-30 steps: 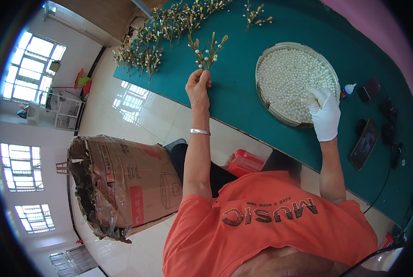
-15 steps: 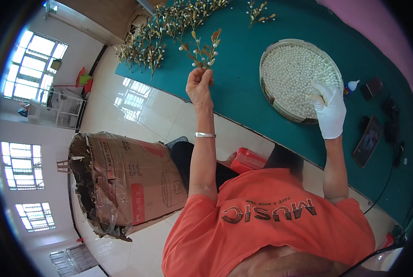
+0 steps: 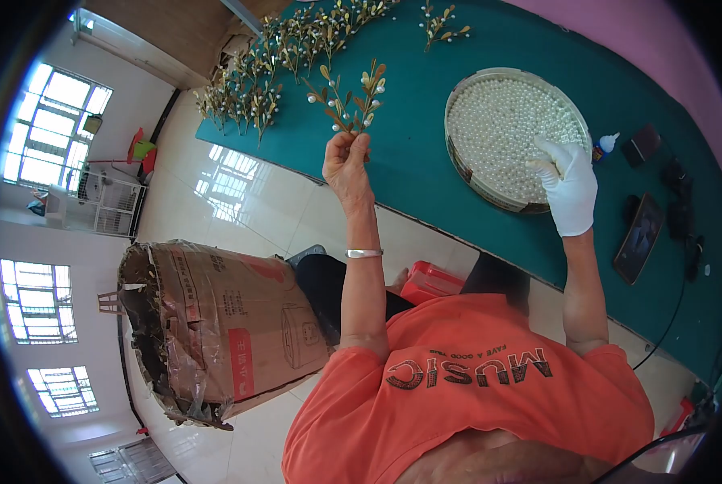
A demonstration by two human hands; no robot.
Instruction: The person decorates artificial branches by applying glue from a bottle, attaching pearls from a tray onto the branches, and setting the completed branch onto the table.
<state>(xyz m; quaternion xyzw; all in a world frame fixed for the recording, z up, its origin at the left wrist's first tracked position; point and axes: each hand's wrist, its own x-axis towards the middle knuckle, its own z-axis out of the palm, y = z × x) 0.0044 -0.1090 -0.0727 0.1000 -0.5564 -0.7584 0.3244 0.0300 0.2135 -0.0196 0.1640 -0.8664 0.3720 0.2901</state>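
Observation:
Between the thumb and fingers of my left hand (image 3: 347,168) is the base of an artificial sprig (image 3: 351,103) with gold leaves and white pearl beads, held up above the table's near edge. My right hand (image 3: 569,189), in a white glove, hovers at or touches the right side of a round tray (image 3: 467,168) filled with loose white pearl beads (image 3: 502,125). Its thumb and index finger are apart at the tips over the beads. Whether a bead sits between those fingers is too small to make out.
Several finished-looking sprigs (image 3: 252,89) lie at the table's far left, and a lone sprig (image 3: 442,26) at the back. A small glue bottle (image 3: 608,143), a dark box (image 3: 642,145) and a phone (image 3: 639,239) lie right of the tray. A large cardboard container (image 3: 224,323) stands on the floor.
The sprig in my left hand has turned and sits slightly lower, its branches more spread toward me. My right hand stays over the beads with little change. The whole view has shifted slightly.

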